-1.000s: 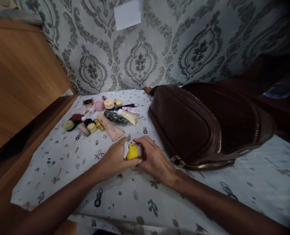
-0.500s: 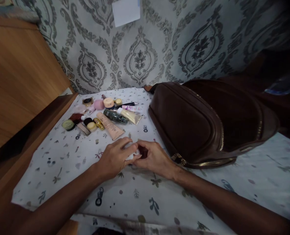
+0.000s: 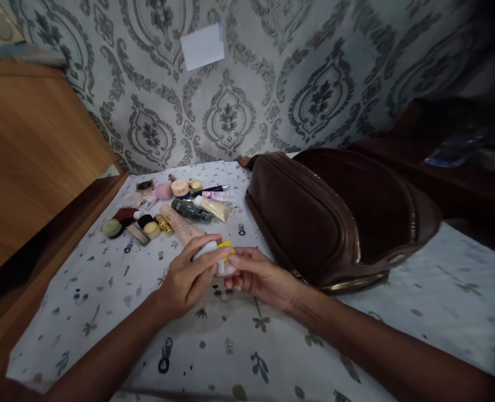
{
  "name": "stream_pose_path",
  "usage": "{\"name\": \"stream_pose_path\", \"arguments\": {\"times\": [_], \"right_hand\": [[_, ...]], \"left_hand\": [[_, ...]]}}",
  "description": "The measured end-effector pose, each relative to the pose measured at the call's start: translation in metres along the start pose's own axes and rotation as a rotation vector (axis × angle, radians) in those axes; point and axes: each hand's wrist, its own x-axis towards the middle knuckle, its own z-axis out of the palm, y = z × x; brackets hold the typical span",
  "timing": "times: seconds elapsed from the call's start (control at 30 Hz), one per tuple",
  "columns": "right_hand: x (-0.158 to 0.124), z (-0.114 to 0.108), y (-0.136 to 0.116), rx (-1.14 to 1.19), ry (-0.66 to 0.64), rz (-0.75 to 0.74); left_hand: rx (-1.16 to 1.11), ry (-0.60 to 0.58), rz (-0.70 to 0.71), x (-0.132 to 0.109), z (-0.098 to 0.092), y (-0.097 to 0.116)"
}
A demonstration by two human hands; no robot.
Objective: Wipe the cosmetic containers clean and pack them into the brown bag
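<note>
Over the patterned cloth, both hands meet around a small white object with a yellow part (image 3: 227, 269); its kind cannot be made out, and fingers cover much of it. My left hand (image 3: 187, 278) is wrapped round the white body from the left. From the right, my right hand (image 3: 262, 277) pinches the end near the yellow part with thumb and fingers. Just beyond my left hand lies a peach squeeze tube (image 3: 179, 224), its lower end hidden by that hand. To the right of my right hand stands a brown leather bag (image 3: 301, 215), unzipped along its top.
Behind the hands lie several cosmetics: a dark green bottle (image 3: 191, 210), a cream tube (image 3: 216, 209), a pink jar (image 3: 163, 191), a green-lidded jar (image 3: 111, 228). A wooden cabinet (image 3: 38, 134) borders the left. Patterned wallpaper (image 3: 228, 117) rises behind.
The white object has turned in my hands and now shows its yellow part. My right fingers have shifted their hold on it. The view has tilted up slightly.
</note>
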Motion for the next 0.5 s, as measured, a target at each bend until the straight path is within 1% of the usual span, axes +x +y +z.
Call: {"name": "stream_pose_path", "arguments": {"times": [0.07,0.13,0.27,0.33,0.37,0.43,0.5], "right_hand": [[0.000,-0.001,-0.001,-0.005,-0.012,-0.013],[0.001,0.000,0.001,-0.049,-0.013,-0.031],[0.001,0.005,0.005,-0.129,-0.038,-0.054],[-0.006,0.009,-0.001,-0.114,-0.053,-0.058],[-0.014,0.011,-0.008,-0.122,-0.061,-0.066],[-0.037,0.017,-0.027,-0.208,-0.080,-0.087],[-0.069,0.022,-0.054,-0.362,-0.044,-0.115]], "left_hand": [[-0.012,0.035,-0.014,0.001,0.001,0.004],[-0.024,0.061,-0.058,-0.001,0.002,0.007],[-0.017,0.063,-0.238,-0.004,0.001,0.005],[0.015,0.084,-0.317,-0.001,-0.001,0.001],[0.028,0.083,-0.331,0.004,-0.001,0.000],[0.041,0.045,-0.278,0.020,-0.001,0.002],[0.040,-0.041,-0.135,0.044,0.001,0.010]]}}
